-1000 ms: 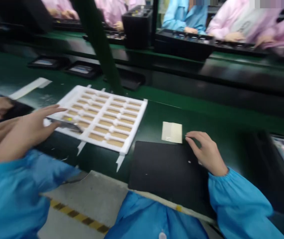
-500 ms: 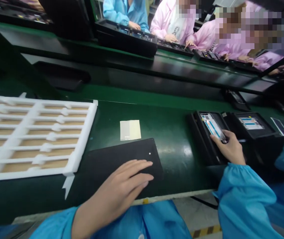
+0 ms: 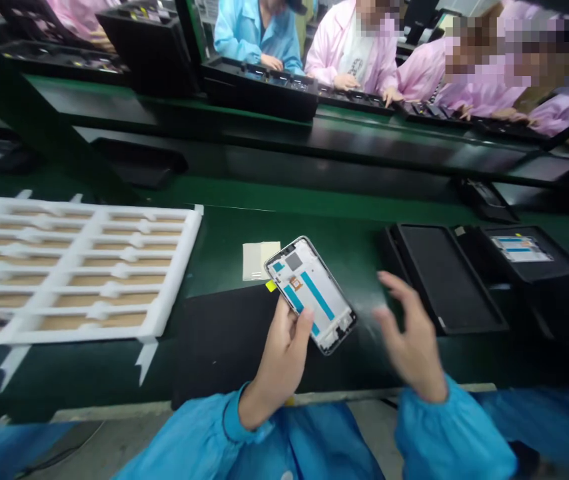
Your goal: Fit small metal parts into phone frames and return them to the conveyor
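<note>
A silver phone frame (image 3: 317, 287) with blue strips and a yellow tab is held tilted above the black mat (image 3: 229, 333). My left hand (image 3: 284, 347) grips its lower left edge between thumb and fingers. To the right of the frame, my right hand (image 3: 412, 333) is in the air, slightly blurred, with thumb and fingers apart and nothing in it. Behind the mat lies a small stack of pale sheets (image 3: 254, 261), partly hidden by the frame. The black tray (image 3: 452, 277) beyond my right hand has a bare inside.
A white slotted rack (image 3: 152, 313) stands at the left. Another black tray (image 3: 567, 263) at the right holds a phone frame (image 3: 522, 249). Across the bench, people in blue and pink sleeves work over black trays (image 3: 259, 90). A dark post crosses the upper left.
The phone frame has left the black tray and is now in my left hand, which has risen off the mat. My right hand has let go of it and moved left. The view has shifted slightly.
</note>
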{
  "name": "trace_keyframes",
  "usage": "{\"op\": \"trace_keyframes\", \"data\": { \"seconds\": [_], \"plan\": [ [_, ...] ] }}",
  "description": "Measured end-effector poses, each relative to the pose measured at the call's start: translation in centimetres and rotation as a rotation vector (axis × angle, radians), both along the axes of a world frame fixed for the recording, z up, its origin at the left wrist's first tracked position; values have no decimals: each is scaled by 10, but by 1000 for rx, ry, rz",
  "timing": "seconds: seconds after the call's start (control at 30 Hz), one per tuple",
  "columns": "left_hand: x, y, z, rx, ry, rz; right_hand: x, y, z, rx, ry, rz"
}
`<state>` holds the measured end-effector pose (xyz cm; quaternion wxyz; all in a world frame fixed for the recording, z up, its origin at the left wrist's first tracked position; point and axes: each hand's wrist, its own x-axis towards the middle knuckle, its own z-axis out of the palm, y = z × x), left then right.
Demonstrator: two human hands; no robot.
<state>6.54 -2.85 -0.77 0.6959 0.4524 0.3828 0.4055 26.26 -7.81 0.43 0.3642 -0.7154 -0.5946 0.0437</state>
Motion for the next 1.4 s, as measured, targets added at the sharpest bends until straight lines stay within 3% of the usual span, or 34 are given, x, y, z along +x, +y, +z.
{"op": "trace_keyframes", "data": {
  "seconds": [0.03, 0.1, 0.2, 0.27, 0.37, 0.43, 0.53, 0.63, 0.7, 0.8, 0.87, 0.93, 1.0, 1.13, 1.23, 1.4],
  "plan": [
    [-11, 4, 2, 35, 56, 2, 23, 1, -3, 57, -108, -153],
    [-37, 12, 7, 121, 212, -33, 67, 2, -12, -9, -324, -404],
    [-76, 27, 20, 298, 513, -137, 105, -3, -22, -170, -444, -429],
    [-93, 38, 29, 427, 684, -251, 103, -4, -17, -160, -473, -420],
    [-102, 55, 33, 577, 838, -455, 76, 12, 3, -36, -508, -398],
    [-101, 65, 28, 632, 861, -540, 52, 45, 14, 30, -505, -284],
    [-95, 78, 14, 650, 772, -577, 15, 128, 11, 113, -464, -106],
    [-92, 87, 1, 643, 661, -558, -18, 223, -11, 49, -373, 82],
    [-93, 91, -4, 644, 636, -557, -39, 273, -28, 21, -347, 175],
    [-97, 96, -9, 637, 636, -595, -64, 310, -45, 3, -300, 269],
    [-99, 98, -12, 637, 627, -622, -75, 308, -47, 8, -258, 305],
    [-99, 99, -15, 653, 614, -648, -81, 289, -43, 6, -223, 365],
    [-98, 99, -19, 687, 629, -663, -85, 260, -36, -70, -172, 537],
    [-94, 95, -26, 793, 724, -641, -93, 205, -27, -403, -76, 916],
    [-90, 93, -29, 855, 773, -617, -100, 186, -32, -460, -215, 941],
    [-88, 93, -29, 887, 807, -624, -112, 180, -35, -428, -405, 942]
  ]
}}
